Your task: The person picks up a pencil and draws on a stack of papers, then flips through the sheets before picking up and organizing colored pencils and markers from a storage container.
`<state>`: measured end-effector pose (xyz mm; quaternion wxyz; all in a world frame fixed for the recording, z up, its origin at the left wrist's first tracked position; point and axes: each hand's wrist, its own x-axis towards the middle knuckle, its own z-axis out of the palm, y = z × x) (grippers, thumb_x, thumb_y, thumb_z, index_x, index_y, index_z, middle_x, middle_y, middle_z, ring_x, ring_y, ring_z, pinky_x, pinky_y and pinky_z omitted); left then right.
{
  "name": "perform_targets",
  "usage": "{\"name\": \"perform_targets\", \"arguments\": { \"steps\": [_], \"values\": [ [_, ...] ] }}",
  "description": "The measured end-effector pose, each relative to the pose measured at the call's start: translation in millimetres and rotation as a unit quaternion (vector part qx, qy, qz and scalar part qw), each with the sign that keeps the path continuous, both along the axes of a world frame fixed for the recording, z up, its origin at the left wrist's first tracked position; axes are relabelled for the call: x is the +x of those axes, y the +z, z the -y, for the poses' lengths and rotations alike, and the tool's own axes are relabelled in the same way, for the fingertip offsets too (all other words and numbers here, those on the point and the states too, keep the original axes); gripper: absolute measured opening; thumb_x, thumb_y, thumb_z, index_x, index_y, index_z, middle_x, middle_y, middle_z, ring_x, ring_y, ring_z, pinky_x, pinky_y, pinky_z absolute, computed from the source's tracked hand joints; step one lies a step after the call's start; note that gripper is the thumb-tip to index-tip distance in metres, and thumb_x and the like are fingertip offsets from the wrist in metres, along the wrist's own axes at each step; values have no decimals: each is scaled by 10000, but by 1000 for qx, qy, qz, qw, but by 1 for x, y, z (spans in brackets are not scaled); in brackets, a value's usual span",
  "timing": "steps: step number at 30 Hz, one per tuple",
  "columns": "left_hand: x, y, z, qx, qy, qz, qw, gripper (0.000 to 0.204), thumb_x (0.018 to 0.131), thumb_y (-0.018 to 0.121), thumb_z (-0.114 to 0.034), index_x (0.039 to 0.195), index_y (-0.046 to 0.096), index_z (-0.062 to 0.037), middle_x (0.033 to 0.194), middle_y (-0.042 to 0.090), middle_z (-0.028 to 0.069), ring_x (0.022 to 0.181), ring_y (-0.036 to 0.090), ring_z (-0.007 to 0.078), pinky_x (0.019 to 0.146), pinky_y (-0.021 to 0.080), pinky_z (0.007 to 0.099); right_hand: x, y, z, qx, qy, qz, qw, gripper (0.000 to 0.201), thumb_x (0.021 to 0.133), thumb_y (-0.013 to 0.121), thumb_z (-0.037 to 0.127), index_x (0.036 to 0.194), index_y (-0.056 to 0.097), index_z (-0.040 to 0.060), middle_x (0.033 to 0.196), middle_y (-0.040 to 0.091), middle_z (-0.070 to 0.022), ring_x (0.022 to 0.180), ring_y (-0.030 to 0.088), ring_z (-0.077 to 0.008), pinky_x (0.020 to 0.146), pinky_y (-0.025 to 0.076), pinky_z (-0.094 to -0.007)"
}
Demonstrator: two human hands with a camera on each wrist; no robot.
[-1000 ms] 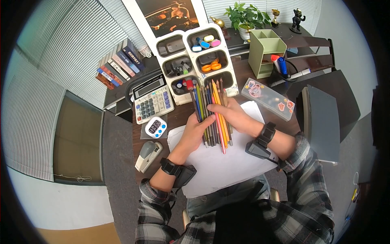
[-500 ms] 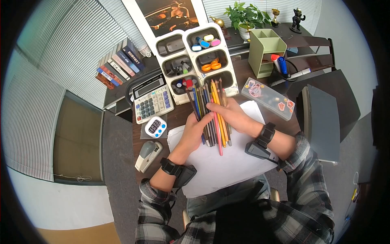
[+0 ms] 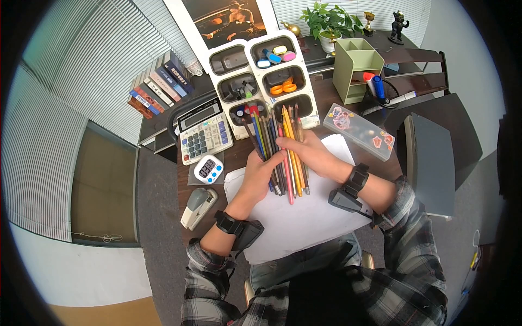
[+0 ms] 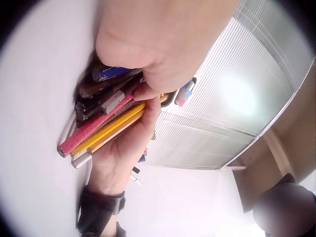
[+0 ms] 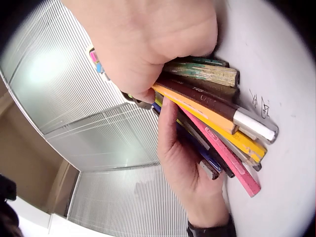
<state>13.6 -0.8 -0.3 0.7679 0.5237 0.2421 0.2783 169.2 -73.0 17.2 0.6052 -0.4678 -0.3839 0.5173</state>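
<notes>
Both hands grip one bundle of pencils [image 3: 280, 182] over a white sheet of paper [image 3: 304, 228]. The left hand [image 3: 258, 175] wraps the dark and blue pencils on the left side, its thumb across the front. From the right, the right hand [image 3: 314, 156] holds the yellow pencils [image 3: 297, 178], with its thumb laid over the bundle. A pink pencil [image 5: 224, 148] sits between the two groups and sticks out lowest toward the body. Seen from the left wrist, the blunt ends fan out close over the paper, the pink pencil [image 4: 91, 129] among them.
Beyond the bundle stands a white organizer [image 3: 261, 100] with markers and orange scissors [image 3: 283, 87]. A calculator [image 3: 205, 136], timer [image 3: 209, 170] and stapler [image 3: 199, 208] lie left. On the right are a clear pencil case [image 3: 359, 132] and a green holder [image 3: 348, 76].
The pink pencil's lower end has shifted left within the bundle. Upper tips on the left side have spread further left. Both hands keep nearly the same place.
</notes>
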Motion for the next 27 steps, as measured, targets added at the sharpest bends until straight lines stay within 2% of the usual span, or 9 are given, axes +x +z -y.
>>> {"name": "perform_targets", "arguments": {
  "steps": [7, 17, 19, 22, 27],
  "values": [
    [-2, 2, 0, 0, 8, -17, 1000, 216, 939, 666, -88, 1130, 646, 10, 1009, 672, 15, 867, 613, 71, 783, 492, 253, 4, -5, -1, -1, 18, 7, 1000, 267, 973, 581, 189, 1145, 607, -14, 971, 657, -41, 863, 618, -94, 785, 519, -269],
    [-1, -2, -1, 4, 30, -2, 1000, 246, 958, 668, -122, 1158, 649, 20, 1053, 676, 28, 923, 606, 71, 813, 487, 256, 2, -6, -1, 13, 21, 1, 1000, 253, 981, 545, 163, 1132, 605, -31, 962, 653, -51, 858, 615, -96, 788, 516, -272],
    [-1, -1, -1, 14, 18, -19, 1000, 294, 950, 673, -127, 1199, 626, 22, 1085, 674, 51, 946, 625, 98, 840, 500, 280, 3, -6, -1, 13, 22, 7, 1000, 252, 982, 545, 164, 1130, 606, -30, 963, 653, -51, 858, 614, -96, 788, 516, -273],
    [-1, 3, 1, 4, 8, -20, 1000, 258, 953, 675, -121, 1166, 640, 21, 1062, 676, 33, 927, 610, 74, 817, 489, 260, 3, -6, -1, 11, 26, 1, 1000, 251, 982, 545, 166, 1128, 607, -29, 961, 651, -49, 853, 610, -96, 791, 515, -275],
    [-1, 0, -2, 9, 9, -25, 1000, 272, 950, 678, -129, 1173, 632, 21, 1055, 674, 40, 921, 621, 88, 818, 499, 272, 4, -10, -3, 13, 28, 5, 1000, 264, 987, 552, 179, 1140, 606, -30, 995, 657, -54, 889, 613, -98, 801, 514, -274]
  ]
}}
